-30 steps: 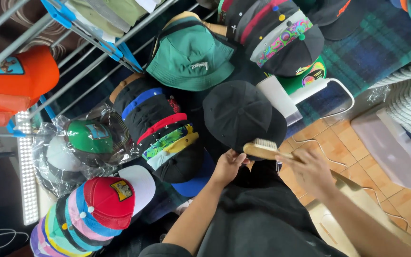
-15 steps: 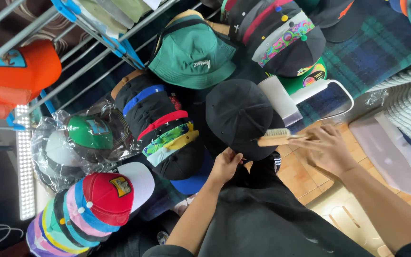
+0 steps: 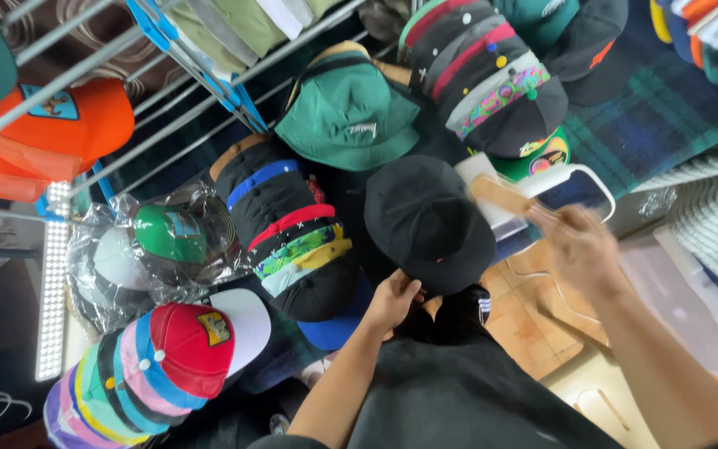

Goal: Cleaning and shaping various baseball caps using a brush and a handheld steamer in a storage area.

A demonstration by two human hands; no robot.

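Note:
My left hand (image 3: 392, 301) grips the near edge of a black cap (image 3: 425, 220) and holds it up in the middle of the view. My right hand (image 3: 582, 247) holds a wooden brush (image 3: 500, 195) by its handle. The brush head lies at the cap's right edge, blurred by motion. Around the cap lie many other caps: a green bucket hat (image 3: 349, 112) behind it and a stack of black caps with coloured brims (image 3: 292, 237) to its left.
A white handled device (image 3: 542, 179) sits behind the brush on a plaid cloth (image 3: 658, 108). A red cap tops a stack (image 3: 184, 349) at the lower left. Bagged caps (image 3: 159, 245), an orange cap (image 3: 68, 125) and a metal rack (image 3: 168, 58) stand at left. Tiled floor (image 3: 533, 320) shows below.
My right hand has swept the brush from the cap's near edge up along its right side to the far right edge. My left hand has stayed on the cap.

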